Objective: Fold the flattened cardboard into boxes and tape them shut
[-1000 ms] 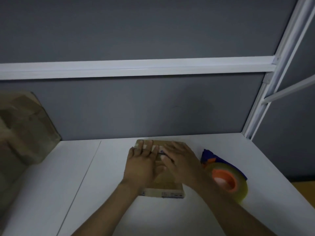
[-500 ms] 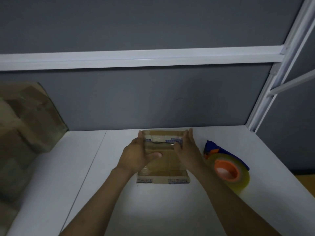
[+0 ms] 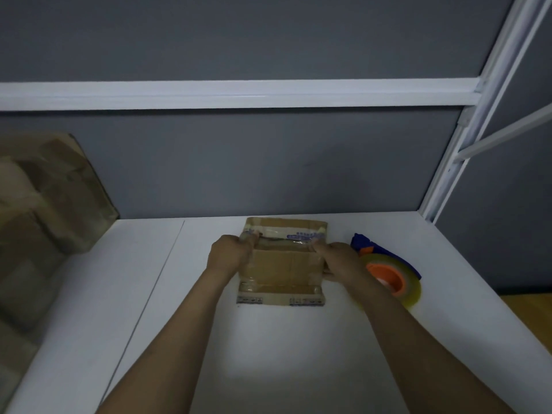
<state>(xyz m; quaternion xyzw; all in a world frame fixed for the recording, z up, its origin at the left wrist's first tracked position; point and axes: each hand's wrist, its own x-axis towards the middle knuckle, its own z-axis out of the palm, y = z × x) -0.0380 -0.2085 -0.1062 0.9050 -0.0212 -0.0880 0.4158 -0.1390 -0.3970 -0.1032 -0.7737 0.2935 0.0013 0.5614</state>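
The cardboard box (image 3: 283, 265) lies between my hands: my left hand (image 3: 231, 254) grips its left edge, my right hand (image 3: 339, 258) grips its right edge.

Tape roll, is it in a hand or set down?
Set down: the tape roll lies on the table; left hand and right hand both grip the cardboard.

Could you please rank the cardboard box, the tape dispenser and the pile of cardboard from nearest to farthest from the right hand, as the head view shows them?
1. The cardboard box: the right hand grips its right edge.
2. The tape dispenser: just to that hand's right.
3. The pile of cardboard: far off on the left side.
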